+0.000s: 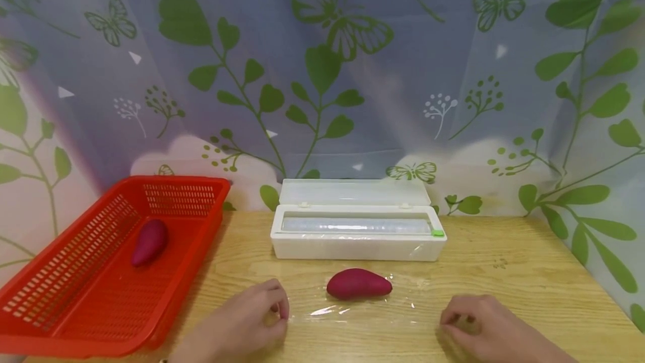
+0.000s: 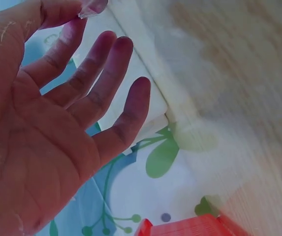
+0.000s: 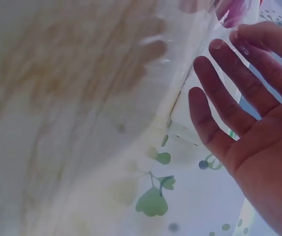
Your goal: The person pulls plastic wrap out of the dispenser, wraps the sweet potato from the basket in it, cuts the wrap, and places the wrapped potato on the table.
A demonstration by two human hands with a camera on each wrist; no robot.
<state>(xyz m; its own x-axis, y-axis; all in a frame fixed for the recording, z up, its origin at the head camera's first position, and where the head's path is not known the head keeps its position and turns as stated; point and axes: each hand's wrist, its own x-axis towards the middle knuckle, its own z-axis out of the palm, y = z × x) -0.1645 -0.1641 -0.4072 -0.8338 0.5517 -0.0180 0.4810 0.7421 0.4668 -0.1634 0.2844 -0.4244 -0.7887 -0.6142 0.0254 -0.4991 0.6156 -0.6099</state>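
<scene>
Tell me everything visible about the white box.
The white box looks like plastic, long and rectangular, resting lengthwise across the wooden table before the patterned backdrop. Its lid is open, tilted back on hinges. Inside lies a roll of what looks like clear film; a small green piece sits at the front right corner. Neither the left hand nor the right hand touches it.

My light brown wood-grain table (image 1: 242,262) has a red plastic basket with holes (image 1: 75,346) on my left, a long white plastic box (image 1: 358,248) at the back, and thin clear plastic film (image 1: 363,313) nearer me
</scene>
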